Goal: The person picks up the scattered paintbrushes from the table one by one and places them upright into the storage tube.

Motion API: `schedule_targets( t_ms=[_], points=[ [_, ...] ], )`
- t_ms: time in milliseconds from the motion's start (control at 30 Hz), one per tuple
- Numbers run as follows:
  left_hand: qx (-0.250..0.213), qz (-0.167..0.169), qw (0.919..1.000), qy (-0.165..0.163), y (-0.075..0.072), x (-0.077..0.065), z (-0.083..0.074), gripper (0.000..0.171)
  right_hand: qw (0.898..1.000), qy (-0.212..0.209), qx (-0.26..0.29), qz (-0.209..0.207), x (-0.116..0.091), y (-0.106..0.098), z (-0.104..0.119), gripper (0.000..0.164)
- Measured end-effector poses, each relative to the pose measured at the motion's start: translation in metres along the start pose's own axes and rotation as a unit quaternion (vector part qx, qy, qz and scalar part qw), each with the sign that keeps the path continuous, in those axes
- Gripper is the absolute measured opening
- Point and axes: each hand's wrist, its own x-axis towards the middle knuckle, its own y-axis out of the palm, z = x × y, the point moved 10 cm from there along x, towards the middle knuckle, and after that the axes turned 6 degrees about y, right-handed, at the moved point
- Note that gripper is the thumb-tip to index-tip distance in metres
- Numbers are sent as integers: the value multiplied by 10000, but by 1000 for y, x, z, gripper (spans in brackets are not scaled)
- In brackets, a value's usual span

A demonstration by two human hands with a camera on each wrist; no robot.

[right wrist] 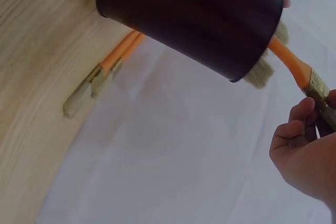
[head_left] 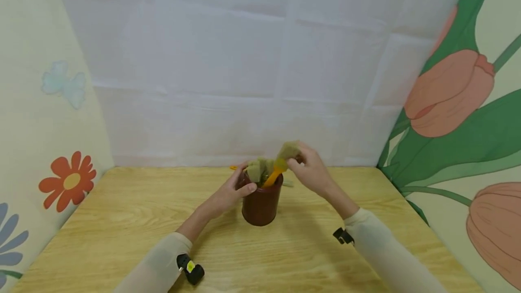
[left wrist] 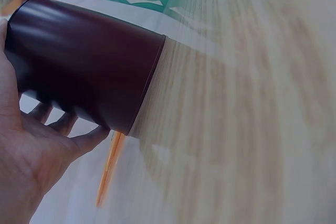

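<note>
A dark brown cylindrical holder (head_left: 260, 208) stands upright on the table, and my left hand (head_left: 226, 197) grips it around its left side near the rim. Fingers of that hand lie along the wall in the left wrist view. With my right hand (head_left: 312, 169) I pinch a paintbrush (right wrist: 293, 64) by its metal ferrule, bristles up. Its orange handle points down into the holder's mouth. Bristles of other paintbrushes (head_left: 256, 171) stick out of the holder's top. How far the held handle reaches inside is hidden by the wall.
Behind the holder, two orange-handled paintbrushes (right wrist: 107, 64) lie on the wood-grain table (head_left: 122, 220), partly hidden by it in the head view. A white cloth (head_left: 228, 67) hangs along the back edge, with flower-printed panels (head_left: 452, 98) on both sides.
</note>
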Motion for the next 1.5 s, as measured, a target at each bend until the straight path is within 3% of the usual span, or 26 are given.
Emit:
schedule_targets(
  t_ms=[133, 367, 933, 1300, 1500],
  points=[
    [35, 67, 10000, -3, 2, 1, -1, 80, 9994, 274, 18, 209, 5, 11, -16, 13],
    [44, 152, 9999, 29, 5, 2, -1, 83, 9988, 224, -225, 373, 4, 26, -32, 15],
    [-125, 247, 9993, 255, 8, 4, -5, 79, 9953, -166, -825, 488, -1, 36, -31, 43],
    [-101, 191, 9997, 145, 7, 2, -2, 83, 9914, -206, -1231, 399, -3, 39, -29, 35],
    [-147, 217, 9994, 247, 8, 2, -6, 80, 9947, -38, -992, 264, -2, 35, -32, 33]
  ],
)
